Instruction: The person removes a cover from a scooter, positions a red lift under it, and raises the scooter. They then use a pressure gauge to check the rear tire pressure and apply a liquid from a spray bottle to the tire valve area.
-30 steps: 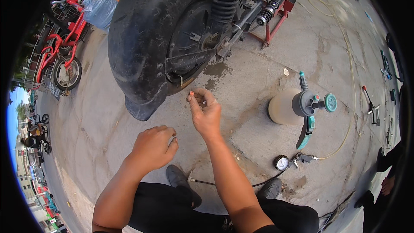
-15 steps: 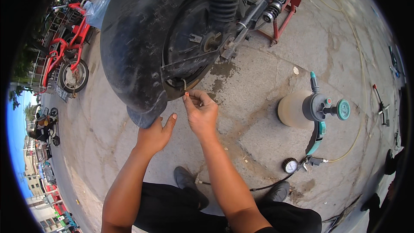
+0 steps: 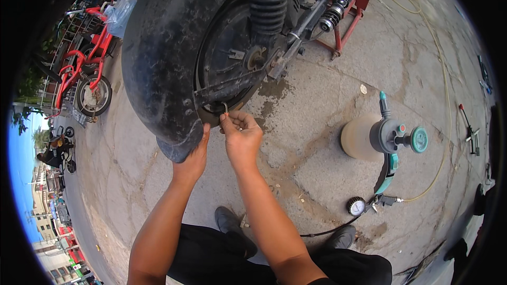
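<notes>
— What does the head view show at the centre?

— A big black scooter tyre (image 3: 158, 58) fills the eleven-to-twelve o'clock part. The right hand (image 3: 241, 136) sits just below it, its fingers pinched narrow on a small bent metal valve stem (image 3: 225, 108) that pokes from the wheel rim (image 3: 227, 58) at the tyre's lower edge.

— And the other hand?

— The left hand (image 3: 194, 154) is just beside it, toward nine o'clock, fingers spread and pressed flat against the tyre's rubber; it grips nothing.

— Anything around them?

— At three o'clock a cream pressure sprayer with a teal pump top (image 3: 377, 136) stands on the cracked concrete (image 3: 317, 169), well apart from both hands. At five o'clock lies a round pressure gauge (image 3: 356, 206) on a thin hose. A red bicycle (image 3: 84, 82) stands at nine o'clock, a red stand (image 3: 351, 18) at one o'clock.
</notes>
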Tool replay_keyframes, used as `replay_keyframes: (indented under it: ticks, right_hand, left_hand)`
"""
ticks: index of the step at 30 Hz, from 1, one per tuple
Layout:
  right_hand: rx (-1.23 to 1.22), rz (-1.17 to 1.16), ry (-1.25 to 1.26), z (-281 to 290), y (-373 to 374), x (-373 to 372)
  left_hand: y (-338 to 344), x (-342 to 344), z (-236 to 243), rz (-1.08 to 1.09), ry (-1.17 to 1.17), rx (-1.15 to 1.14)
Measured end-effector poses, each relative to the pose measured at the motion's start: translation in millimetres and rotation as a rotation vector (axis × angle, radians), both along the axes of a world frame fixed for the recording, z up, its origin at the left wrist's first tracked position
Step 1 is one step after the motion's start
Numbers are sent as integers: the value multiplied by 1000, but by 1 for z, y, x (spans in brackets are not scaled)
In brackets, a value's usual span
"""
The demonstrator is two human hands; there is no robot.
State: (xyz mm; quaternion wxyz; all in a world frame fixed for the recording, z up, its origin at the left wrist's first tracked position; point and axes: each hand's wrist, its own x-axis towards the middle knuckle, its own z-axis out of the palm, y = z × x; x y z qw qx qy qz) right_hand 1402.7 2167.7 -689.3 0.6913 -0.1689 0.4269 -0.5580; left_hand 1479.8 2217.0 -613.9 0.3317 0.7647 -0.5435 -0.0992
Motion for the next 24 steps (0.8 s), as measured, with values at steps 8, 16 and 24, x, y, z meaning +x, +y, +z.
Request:
replay_keyframes:
  ticks: [8, 16, 24]
  right_hand:
    - [28, -56, -118, -1, 1, 2]
    - [-264, -35, 494, -6, 18, 18]
    - [-79, -13, -72, -5, 3, 6]
  left_hand:
    - [-10, -7, -7, 6, 41, -60]
    - [9, 17, -13, -93, -28, 59]
    - [2, 19, -35, -118, -40, -15]
